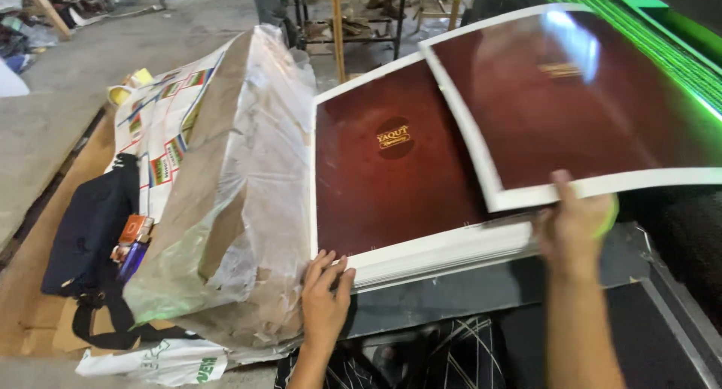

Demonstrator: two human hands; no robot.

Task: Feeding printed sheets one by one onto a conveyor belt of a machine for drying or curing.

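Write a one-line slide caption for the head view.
Right hand lifts a dark red printed sheet off a stack of sheets while left hand rests on the stack's near corner.

The lifted sheet [571, 95] hides the stack [391, 178] toward 3 o'clock; the right fingers [602, 212] curl beneath it.

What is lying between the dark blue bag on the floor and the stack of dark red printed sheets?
In the head view, a large bundle wrapped in clear plastic and brown paper lies between the dark blue bag and the stack of sheets.
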